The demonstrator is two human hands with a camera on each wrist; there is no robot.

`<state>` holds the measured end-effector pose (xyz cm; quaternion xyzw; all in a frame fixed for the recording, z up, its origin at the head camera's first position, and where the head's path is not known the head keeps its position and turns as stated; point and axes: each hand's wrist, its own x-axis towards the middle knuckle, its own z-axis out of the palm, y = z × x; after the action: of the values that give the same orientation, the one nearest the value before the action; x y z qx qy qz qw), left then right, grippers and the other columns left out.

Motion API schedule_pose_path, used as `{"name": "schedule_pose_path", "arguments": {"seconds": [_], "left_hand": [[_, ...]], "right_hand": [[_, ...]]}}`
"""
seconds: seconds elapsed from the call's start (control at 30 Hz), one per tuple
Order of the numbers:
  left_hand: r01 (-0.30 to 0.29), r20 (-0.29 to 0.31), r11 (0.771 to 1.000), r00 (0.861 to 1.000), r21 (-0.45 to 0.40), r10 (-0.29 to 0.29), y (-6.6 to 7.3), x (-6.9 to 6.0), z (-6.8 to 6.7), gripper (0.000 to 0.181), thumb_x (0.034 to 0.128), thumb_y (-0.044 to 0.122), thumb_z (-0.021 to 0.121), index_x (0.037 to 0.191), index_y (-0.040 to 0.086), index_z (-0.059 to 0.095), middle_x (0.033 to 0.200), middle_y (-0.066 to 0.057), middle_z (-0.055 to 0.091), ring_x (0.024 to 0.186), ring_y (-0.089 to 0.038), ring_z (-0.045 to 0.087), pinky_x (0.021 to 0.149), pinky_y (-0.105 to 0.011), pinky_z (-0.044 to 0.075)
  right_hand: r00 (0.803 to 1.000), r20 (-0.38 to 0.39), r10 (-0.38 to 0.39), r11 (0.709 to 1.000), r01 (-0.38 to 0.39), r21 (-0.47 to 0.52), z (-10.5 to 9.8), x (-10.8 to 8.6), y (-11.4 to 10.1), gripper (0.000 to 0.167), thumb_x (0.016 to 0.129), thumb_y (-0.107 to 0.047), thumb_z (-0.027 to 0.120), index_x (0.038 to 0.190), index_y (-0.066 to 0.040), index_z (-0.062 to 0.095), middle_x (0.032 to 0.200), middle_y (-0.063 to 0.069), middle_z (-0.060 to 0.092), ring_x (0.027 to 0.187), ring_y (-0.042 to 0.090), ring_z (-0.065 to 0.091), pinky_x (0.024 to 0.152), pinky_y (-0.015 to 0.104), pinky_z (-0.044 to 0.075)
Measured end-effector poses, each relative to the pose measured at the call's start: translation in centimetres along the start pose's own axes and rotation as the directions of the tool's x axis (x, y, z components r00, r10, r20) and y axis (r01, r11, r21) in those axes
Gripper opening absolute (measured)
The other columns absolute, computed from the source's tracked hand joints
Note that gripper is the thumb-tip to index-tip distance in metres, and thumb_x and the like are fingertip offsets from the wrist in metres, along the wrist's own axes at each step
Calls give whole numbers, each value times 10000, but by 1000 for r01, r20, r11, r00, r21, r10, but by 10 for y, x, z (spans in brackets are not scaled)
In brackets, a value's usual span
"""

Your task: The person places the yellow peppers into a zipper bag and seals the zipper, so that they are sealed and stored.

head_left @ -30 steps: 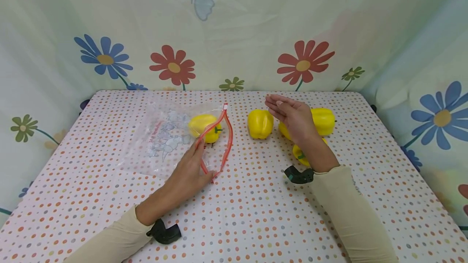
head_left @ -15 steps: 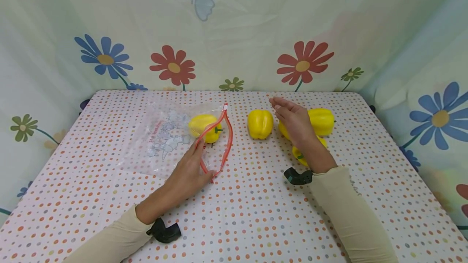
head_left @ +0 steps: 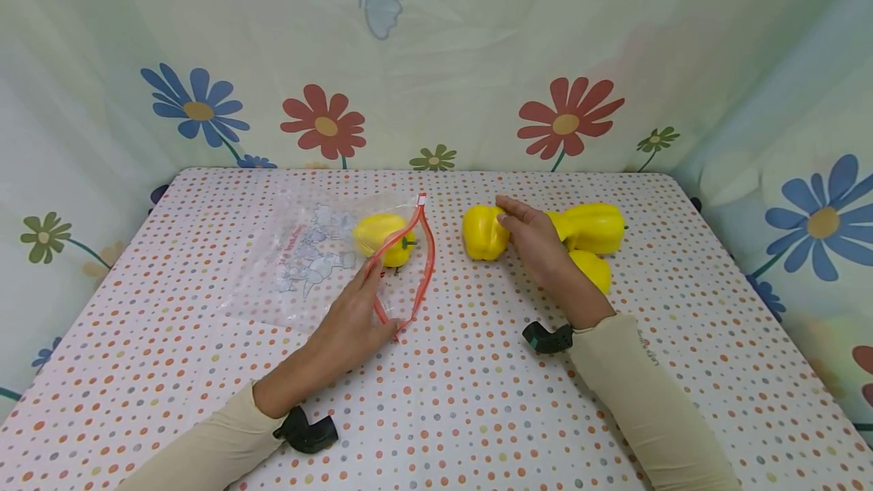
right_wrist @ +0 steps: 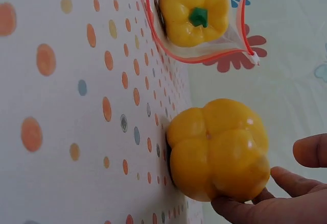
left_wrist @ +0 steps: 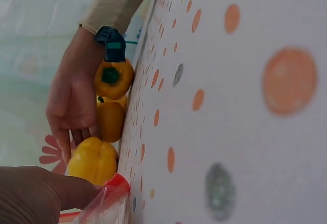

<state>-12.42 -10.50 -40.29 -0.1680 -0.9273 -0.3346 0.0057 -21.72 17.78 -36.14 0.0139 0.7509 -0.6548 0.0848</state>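
Observation:
A clear zip bag (head_left: 320,264) with a red-edged mouth lies on its side, with one yellow bell pepper (head_left: 380,237) inside. At the mouth, my left hand (head_left: 348,320) holds the red edge between thumb and fingers, spreading it. My right hand (head_left: 542,245) is beside another yellow bell pepper (head_left: 483,233) on the table. In the right wrist view its fingertips touch that bell pepper (right_wrist: 219,150) while the thumb stands apart. Under and behind the right forearm sit more yellow bell peppers (head_left: 596,227), partly covered.
The table (head_left: 436,408) has a dotted cloth. Behind it hangs a curtain (head_left: 464,44) printed with flowers and a butterfly. A dark wrist device (head_left: 307,430) is worn on the left wrist, and another device (head_left: 548,337) on the right.
My right hand has come down and slightly nearer, onto the right side of the lone bell pepper. The left hand and the bag have stayed in place.

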Motion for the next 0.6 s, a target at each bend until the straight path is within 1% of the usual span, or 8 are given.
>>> {"name": "schedule_pose_path", "arguments": {"seconds": [0.17,0.3,0.4,0.5,0.6], "left_hand": [[1,0,1000,1000,6,-1,0,0,1,977,797,204,804,1530,-18,196,1588,-161,175,1420,-284,245,1106,-448,285],[-3,0,1000,1000,9,3,0,0,1,979,797,202,805,1528,-22,194,1586,-167,177,1421,-288,241,1104,-453,286],[0,0,1000,1000,10,0,1,0,1,976,795,198,807,1526,-25,200,1585,-168,180,1422,-289,238,1103,-455,287],[0,-1,1000,1000,14,0,1,0,0,976,793,201,808,1525,-26,204,1584,-171,182,1420,-295,244,1102,-457,289],[0,-1,1000,1000,18,0,1,0,1,974,793,208,809,1524,-27,209,1583,-173,184,1416,-299,251,1102,-459,291]], "right_hand": [[999,-38,18,998,-20,-58,2,0,2,454,1049,-97,399,1501,-96,364,1533,34,335,1375,185,336,1085,339,340],[997,-79,21,990,-31,-136,8,0,2,453,1033,-71,439,1482,-118,407,1489,46,396,1321,205,395,1055,338,383],[995,-99,17,985,-34,-169,10,0,3,455,1020,-69,475,1469,-126,429,1464,60,415,1290,217,416,1043,338,398],[995,-96,28,985,-44,-169,9,0,4,459,1016,-106,502,1468,-142,431,1463,71,392,1283,232,416,1038,343,404],[996,-71,55,986,-65,-156,7,0,6,487,1019,-159,505,1493,-166,391,1499,73,327,1311,242,391,1058,354,381]]}}
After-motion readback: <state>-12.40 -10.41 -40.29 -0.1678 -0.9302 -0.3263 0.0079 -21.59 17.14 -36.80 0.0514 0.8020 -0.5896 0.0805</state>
